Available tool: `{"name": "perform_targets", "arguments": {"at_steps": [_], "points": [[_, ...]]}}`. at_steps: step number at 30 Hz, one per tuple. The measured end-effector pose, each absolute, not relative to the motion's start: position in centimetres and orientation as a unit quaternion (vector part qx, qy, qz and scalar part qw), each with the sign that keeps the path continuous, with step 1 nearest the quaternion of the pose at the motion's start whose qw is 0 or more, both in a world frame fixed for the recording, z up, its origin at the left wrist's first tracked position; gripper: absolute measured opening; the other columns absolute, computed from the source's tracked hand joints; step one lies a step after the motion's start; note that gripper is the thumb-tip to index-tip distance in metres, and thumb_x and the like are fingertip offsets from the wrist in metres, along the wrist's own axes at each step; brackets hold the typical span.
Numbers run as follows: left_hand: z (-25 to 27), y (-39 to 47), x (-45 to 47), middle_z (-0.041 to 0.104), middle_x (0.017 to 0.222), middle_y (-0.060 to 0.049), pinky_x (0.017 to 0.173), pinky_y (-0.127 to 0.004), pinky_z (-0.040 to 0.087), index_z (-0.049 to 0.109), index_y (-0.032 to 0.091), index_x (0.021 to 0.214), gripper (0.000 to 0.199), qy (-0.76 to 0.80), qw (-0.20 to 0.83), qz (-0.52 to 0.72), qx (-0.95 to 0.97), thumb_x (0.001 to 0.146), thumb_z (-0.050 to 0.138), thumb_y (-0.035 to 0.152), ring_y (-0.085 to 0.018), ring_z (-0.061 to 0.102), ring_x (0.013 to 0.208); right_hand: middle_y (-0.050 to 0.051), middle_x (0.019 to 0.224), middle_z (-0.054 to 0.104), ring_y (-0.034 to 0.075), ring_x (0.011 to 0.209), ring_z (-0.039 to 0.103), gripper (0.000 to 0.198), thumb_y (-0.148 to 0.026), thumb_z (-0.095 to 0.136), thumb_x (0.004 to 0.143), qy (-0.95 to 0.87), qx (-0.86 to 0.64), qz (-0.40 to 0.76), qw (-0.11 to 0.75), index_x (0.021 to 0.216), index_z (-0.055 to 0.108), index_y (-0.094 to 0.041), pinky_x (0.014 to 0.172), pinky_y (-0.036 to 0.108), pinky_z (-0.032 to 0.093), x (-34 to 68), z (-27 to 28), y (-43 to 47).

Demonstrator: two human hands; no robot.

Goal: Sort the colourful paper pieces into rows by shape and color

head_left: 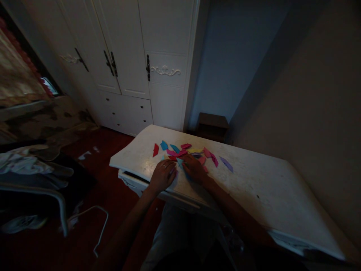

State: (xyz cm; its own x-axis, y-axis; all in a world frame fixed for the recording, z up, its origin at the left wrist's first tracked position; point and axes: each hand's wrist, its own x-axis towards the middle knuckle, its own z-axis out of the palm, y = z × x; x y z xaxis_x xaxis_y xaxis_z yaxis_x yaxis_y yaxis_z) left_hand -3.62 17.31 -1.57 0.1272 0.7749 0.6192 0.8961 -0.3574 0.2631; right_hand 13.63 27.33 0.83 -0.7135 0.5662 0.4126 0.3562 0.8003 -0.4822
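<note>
Several folded paper pieces lie scattered on the white tabletop (254, 188), among them a red one (155, 150), a blue one (164, 145), a magenta one (186, 146) and a lavender one (226, 164). My left hand (163, 175), with a ring on one finger, is closed near the front edge, and a purple paper edge (176, 174) shows at its fingers. Close beside it, my right hand (194, 168) is closed with its fingertips on a light blue folded paper (179, 162). The fingers partly hide both of these papers.
A white wardrobe (169, 94) with dark handles stands behind the table. A small brown cabinet (213, 120) is in the back corner. On the left, a chair with a pale metal frame (60, 203) holds cloth, and a wire hanger (105, 222) lies on the red floor.
</note>
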Motion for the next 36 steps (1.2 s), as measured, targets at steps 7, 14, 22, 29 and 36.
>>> {"name": "perform_targets", "arguments": {"at_steps": [7,14,22,29,36], "points": [[-1.4,17.3,-3.6,0.063,0.119,-0.011,0.105,-0.049,0.04,0.059,0.019,0.12,0.032,-0.58,0.079,-0.32,-0.745,0.091,0.049,0.029,-0.026,0.052,0.12,0.009,0.117,0.063,0.021,0.109,0.057,0.043,-0.012,0.047,0.087,-0.931,-0.216,0.179,0.233,0.129,0.055,-0.02,0.095,0.038,0.047,14.2,0.3,26.7],[-1.5,17.5,-3.5,0.059,0.129,-0.012,0.114,-0.059,0.02,0.06,0.019,0.12,0.036,-0.602,0.07,-0.257,-0.753,0.092,0.048,0.038,-0.03,0.041,0.133,0.01,0.118,0.064,0.022,0.111,0.057,0.037,-0.02,0.044,0.091,-0.909,-0.206,0.188,0.309,0.126,0.057,-0.02,0.097,0.042,0.046,15.5,0.2,27.8],[-1.0,18.4,-3.7,0.043,0.144,-0.019,0.111,-0.059,0.025,0.045,0.016,0.135,0.05,-0.637,0.104,-0.267,-0.716,0.093,0.046,0.041,-0.034,0.031,0.139,0.02,0.139,0.046,0.032,0.13,0.041,0.054,-0.036,0.055,0.087,-0.892,-0.395,0.067,0.209,0.135,0.048,-0.014,0.105,0.052,0.035,23.5,-1.2,31.5],[0.3,23.8,-3.4,0.053,0.136,-0.016,0.108,-0.061,0.026,0.057,0.02,0.124,0.046,-0.632,0.091,-0.192,-0.745,0.091,0.045,0.051,-0.036,0.036,0.135,0.02,0.153,0.026,0.035,0.143,0.019,0.074,-0.061,0.043,0.089,-0.868,-0.484,0.086,0.071,0.146,0.036,-0.014,0.111,0.056,0.021,28.6,-2.9,32.8],[-1.2,28.4,-4.0,0.044,0.144,-0.018,0.107,-0.061,0.023,0.048,0.021,0.134,0.057,-0.673,0.02,-0.127,-0.729,0.088,0.048,0.054,-0.038,0.034,0.136,0.021,0.148,0.037,0.033,0.138,0.032,0.072,-0.059,0.045,0.09,-0.917,-0.372,0.088,0.11,0.144,0.038,-0.013,0.109,0.052,0.03,25.3,-1.9,31.6]]}}
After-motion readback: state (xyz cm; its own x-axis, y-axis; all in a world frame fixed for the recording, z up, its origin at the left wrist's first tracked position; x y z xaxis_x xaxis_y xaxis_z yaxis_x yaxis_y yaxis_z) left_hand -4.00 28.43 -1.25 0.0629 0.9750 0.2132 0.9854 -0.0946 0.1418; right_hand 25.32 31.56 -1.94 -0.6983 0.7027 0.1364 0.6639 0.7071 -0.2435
